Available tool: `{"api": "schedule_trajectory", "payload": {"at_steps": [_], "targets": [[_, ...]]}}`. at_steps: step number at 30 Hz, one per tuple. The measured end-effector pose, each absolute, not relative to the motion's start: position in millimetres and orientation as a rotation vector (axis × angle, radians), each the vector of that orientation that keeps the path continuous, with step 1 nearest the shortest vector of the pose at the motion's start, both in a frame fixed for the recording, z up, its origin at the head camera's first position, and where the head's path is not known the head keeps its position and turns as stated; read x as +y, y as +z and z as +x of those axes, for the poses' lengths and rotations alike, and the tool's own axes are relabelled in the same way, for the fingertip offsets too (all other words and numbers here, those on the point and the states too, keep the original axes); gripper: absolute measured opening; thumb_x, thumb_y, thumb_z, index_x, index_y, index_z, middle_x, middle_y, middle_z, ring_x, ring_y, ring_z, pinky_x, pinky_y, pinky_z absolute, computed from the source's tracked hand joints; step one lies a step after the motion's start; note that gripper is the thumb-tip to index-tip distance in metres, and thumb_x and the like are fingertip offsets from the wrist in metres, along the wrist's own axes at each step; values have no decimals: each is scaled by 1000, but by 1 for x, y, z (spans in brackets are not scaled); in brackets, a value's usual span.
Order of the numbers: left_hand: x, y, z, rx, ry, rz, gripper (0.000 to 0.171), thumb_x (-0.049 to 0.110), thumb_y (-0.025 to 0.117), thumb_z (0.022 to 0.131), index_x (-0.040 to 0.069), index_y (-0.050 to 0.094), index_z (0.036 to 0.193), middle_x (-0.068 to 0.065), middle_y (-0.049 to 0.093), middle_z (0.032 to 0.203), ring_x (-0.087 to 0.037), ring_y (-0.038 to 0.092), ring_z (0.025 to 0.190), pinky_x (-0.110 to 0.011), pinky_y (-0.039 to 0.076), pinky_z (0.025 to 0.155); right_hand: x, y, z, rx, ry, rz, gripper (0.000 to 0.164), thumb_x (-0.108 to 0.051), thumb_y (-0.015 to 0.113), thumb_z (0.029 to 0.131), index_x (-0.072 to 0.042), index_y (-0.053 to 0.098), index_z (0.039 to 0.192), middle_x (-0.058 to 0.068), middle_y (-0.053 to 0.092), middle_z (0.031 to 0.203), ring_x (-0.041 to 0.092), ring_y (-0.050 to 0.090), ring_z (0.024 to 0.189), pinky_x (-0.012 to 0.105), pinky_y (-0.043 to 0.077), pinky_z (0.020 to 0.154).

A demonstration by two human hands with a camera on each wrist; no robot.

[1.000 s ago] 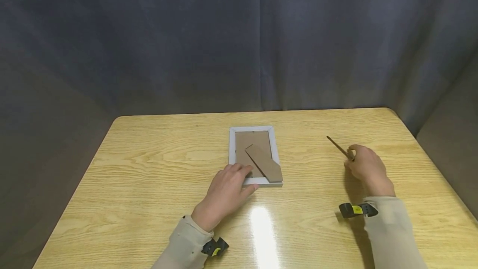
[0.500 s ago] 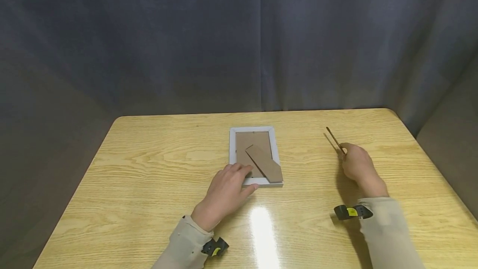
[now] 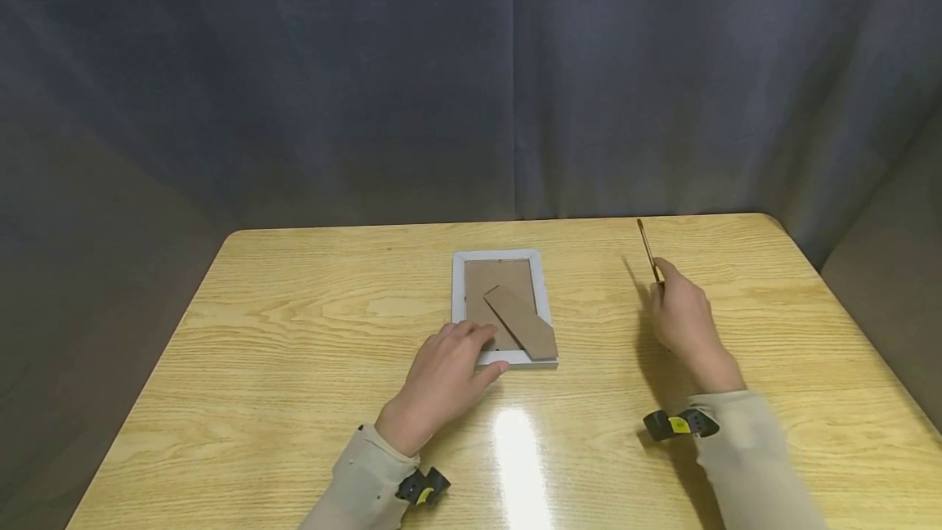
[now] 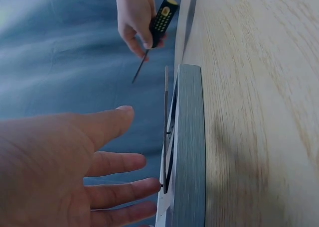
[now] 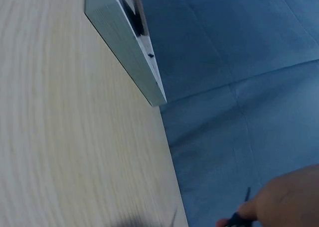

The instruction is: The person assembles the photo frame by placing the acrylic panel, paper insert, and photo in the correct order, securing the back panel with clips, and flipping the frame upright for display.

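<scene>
A picture frame (image 3: 458, 285) with a pale grey rim lies back side up on the table, its brown backboard (image 3: 482, 272) showing. The brown easel stand (image 3: 526, 325) slants across the back, its lower end over the bottom right corner. My left hand (image 3: 445, 370) is at the frame's lower left corner, fingers extended over it; in the left wrist view the fingertips (image 4: 152, 186) reach its back face. To the right, my right hand (image 3: 686, 321) grips a screwdriver (image 4: 163, 23) by its dark, yellow-ended handle, raised over the table. Its thin shaft points away from me.
The wood-grain table (image 3: 309, 334) spreads around the frame, with a bright light reflection in front of it. A dark grey curtain (image 3: 368, 105) hangs behind the table's far edge and along both sides. Each sleeved wrist carries a small black strapped device.
My right hand has moved left and away from me with the screwdriver, whose shaft has swung to point more directly away. The left hand and the picture frame have stayed put.
</scene>
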State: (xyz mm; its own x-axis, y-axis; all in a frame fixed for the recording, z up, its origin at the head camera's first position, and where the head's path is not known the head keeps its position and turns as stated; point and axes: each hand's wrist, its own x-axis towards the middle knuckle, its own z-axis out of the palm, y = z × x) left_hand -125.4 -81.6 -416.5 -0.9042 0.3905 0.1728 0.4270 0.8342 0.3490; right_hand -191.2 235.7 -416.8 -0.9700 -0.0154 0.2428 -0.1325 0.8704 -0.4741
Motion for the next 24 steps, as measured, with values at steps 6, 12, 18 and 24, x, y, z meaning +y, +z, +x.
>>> {"api": "schedule_trajectory", "payload": {"at_steps": [6, 12, 18, 24], "targets": [[-82, -417, -125, -2921, -588, -652, 52, 47, 56, 88, 12, 61, 126, -8, 61, 123, -24, 57, 106, -39, 48, 85, 224, -418, -192, -2725, 785, 150, 43, -9, 40, 99, 8, 39, 138, 29, 62, 101, 34, 60, 72, 45, 47, 58], [-82, -417, -125, -2924, -594, -639, 52, 47, 57, 88, 12, 61, 126, -8, 60, 124, -24, 56, 109, -40, 47, 87, 215, -421, -192, -2715, 864, 201, 44, -16, 42, 99, 4, 44, 138, 23, 65, 95, 19, 50, 56, 33, 39, 47], [-82, -417, -126, -2924, -589, -629, 52, 47, 57, 88, 12, 61, 126, -8, 60, 124, -25, 55, 111, -40, 46, 88, 211, -422, -192, -2692, 987, 231, 43, -18, 42, 99, 1, 47, 138, 19, 68, 89, 19, 53, 55, 29, 41, 43], [-83, -416, -126, -2931, -592, -627, 53, 48, 56, 88, 12, 60, 127, -8, 60, 125, -24, 55, 112, -40, 46, 88, 208, -420, -191, -2703, 980, 222, 43, -22, 41, 100, -3, 49, 138, 13, 64, 76, 15, 41, 49, 29, 36, 42]]}}
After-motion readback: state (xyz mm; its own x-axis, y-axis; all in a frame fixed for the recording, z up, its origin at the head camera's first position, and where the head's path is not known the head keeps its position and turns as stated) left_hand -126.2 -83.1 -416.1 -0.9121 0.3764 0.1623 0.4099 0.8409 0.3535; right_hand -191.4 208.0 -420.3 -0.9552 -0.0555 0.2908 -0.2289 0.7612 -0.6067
